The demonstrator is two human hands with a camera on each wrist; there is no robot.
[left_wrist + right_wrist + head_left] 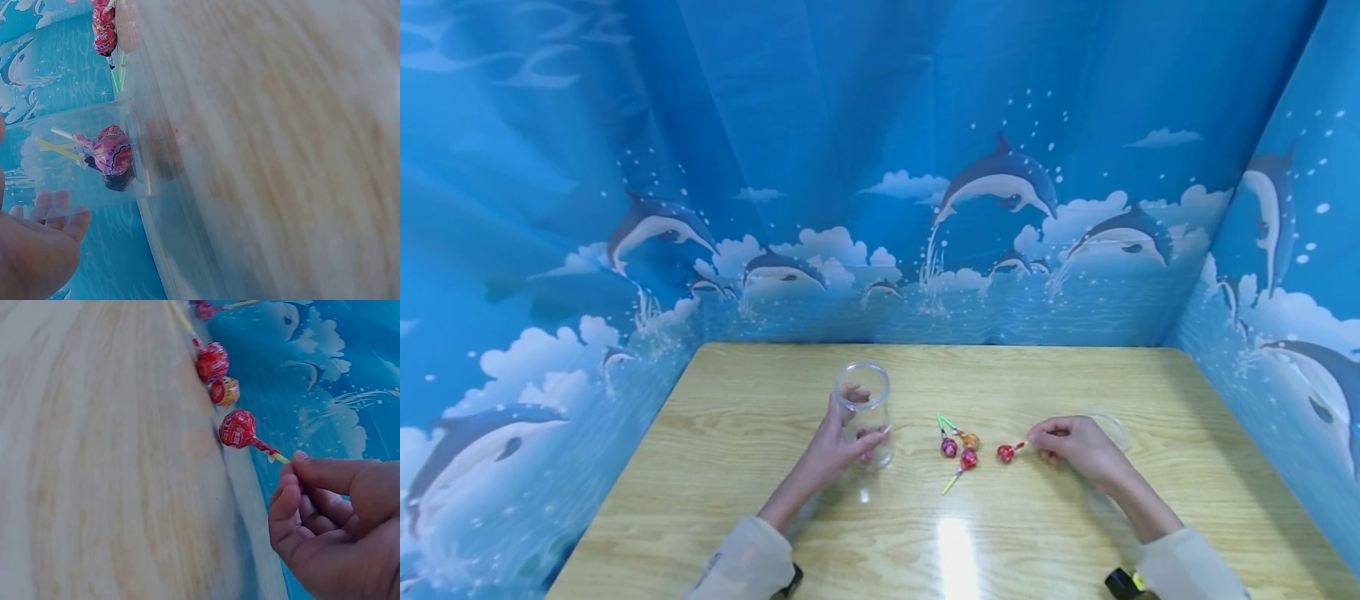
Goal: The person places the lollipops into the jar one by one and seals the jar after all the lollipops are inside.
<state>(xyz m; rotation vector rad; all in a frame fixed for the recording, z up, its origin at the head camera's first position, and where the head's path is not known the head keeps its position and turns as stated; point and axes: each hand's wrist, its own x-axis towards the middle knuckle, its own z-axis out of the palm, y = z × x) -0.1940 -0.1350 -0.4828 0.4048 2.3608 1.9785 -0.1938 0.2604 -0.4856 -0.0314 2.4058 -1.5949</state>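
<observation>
My left hand (838, 437) is curled round a clear plastic jar (874, 417) that stands open-topped on the table. In the left wrist view, a few lollipops (112, 153) with pink and dark wrappers lie at the jar's bottom, sticks pointing to its mouth. With thumb and forefinger my right hand (1078, 446) pinches the yellow stick of a red-wrapped lollipop (238, 429). Its head is at or just above the tabletop; I cannot tell which. Between the hands lie a purple-red lollipop (949, 448), an orange one (972, 441) and a red one (968, 459).
A clear round lid (1112, 427) lies beyond the right hand, partly hidden by it. The wooden table (760, 383) meets a blue dolphin-print curtain (850, 167) at the back and sides. Dark objects (1122, 583) show by the sleeves at the front.
</observation>
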